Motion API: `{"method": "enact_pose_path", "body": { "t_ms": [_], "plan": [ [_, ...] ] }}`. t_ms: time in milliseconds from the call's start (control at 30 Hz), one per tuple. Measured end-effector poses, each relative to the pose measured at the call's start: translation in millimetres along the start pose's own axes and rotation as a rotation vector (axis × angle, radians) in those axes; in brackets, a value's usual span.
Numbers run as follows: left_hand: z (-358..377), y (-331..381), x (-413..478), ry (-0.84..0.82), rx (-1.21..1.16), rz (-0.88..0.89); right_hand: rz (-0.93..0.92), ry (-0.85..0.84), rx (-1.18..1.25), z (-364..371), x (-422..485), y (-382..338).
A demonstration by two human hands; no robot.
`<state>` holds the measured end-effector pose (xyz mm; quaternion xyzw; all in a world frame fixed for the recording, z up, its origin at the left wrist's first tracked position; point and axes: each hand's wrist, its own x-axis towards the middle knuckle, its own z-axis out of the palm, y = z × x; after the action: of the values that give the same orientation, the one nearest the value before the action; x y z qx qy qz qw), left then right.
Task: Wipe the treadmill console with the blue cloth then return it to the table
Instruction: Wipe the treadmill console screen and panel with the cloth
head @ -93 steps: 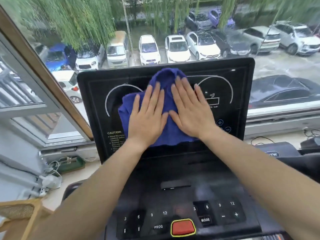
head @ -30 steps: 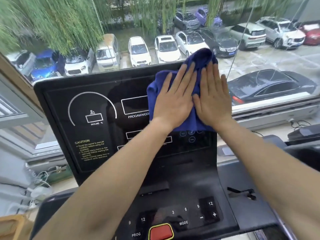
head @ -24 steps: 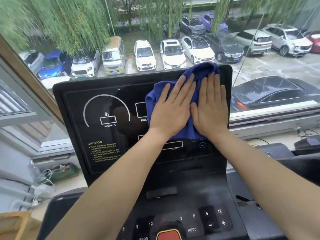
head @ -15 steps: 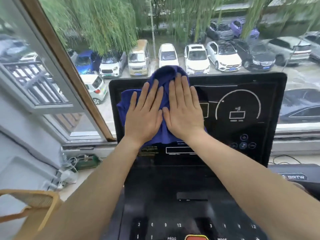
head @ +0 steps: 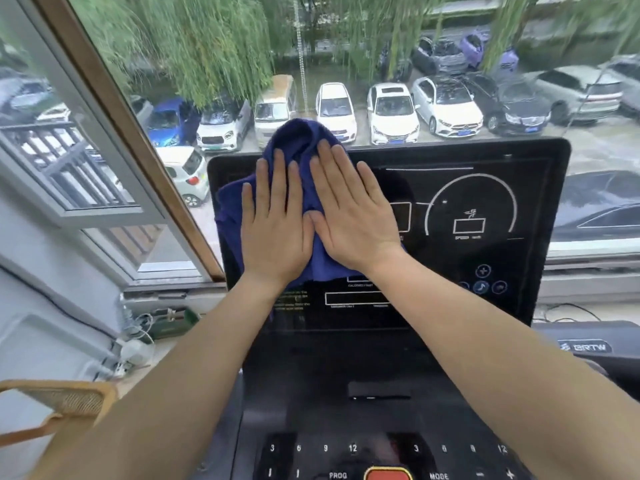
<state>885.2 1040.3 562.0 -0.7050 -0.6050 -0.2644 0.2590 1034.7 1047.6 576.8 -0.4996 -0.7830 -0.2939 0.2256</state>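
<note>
The blue cloth (head: 230, 209) lies spread on the left part of the black treadmill console (head: 471, 202), and its top corner sticks up past the console's upper edge. My left hand (head: 275, 230) presses flat on the cloth with fingers straight and slightly apart. My right hand (head: 349, 216) presses flat beside it, thumbs touching, partly on the cloth and partly over the screen. The speed dial at the right of the screen is uncovered. The table is out of view.
Below the screen is the button panel (head: 325, 448) with a red stop button (head: 388, 474). An open window frame (head: 114, 109) stands at the left, with cables and plugs (head: 138, 341) on the sill. A wicker chair back (head: 59, 400) is at lower left, another black machine (head: 585, 346) at right.
Both hands have slid the cloth from the right side of the console across to its left side. In the last half second it shifted only slightly.
</note>
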Motion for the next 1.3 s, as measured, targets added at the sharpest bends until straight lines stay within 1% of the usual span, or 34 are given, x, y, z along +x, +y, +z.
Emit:
{"method": "enact_pose_path", "body": {
  "t_ms": [167,300,400,500,567,633,767,867,1067,1167,1300],
  "plan": [
    [0.4,96.6,26.8,-0.014,-0.064,0.184,0.091,-0.002,-0.050,-7.6,-45.7,109.1],
    [6.7,173.1,34.9,-0.021,-0.075,0.328,0.231,-0.021,-0.053,-11.2,-90.8,175.4],
    [14.2,213.8,25.0,-0.027,-0.049,0.410,0.356,-0.048,-0.036,-7.5,-122.8,192.0],
    [22.4,221.7,2.2,-0.065,-0.046,0.484,0.472,-0.070,-0.017,1.3,-152.4,178.5],
    [24.8,208.9,-14.5,-0.081,-0.041,0.510,0.494,-0.094,-0.012,7.0,-166.1,158.0],
    [26.2,185.2,-28.9,-0.080,-0.027,0.503,0.477,-0.092,-0.020,10.7,-164.7,133.2],
    [22.6,115.2,-37.8,-0.046,-0.031,0.395,0.423,-0.052,0.012,11.9,-119.6,70.0],
    [17.6,57.1,-37.1,-0.004,-0.037,0.322,0.338,-0.023,0.020,12.4,-80.9,22.1],
    [13.9,-35.2,-48.4,0.042,-0.054,0.173,0.177,-0.036,0.026,14.7,-28.3,-56.6],
    [17.3,-59.2,-67.7,0.054,-0.036,0.115,0.086,-0.041,0.040,17.2,-24.1,-84.2],
    [23.0,-62.2,-100.5,-0.021,-0.030,0.076,-0.024,-0.077,0.042,25.0,-42.5,-97.8]
  ]
}}
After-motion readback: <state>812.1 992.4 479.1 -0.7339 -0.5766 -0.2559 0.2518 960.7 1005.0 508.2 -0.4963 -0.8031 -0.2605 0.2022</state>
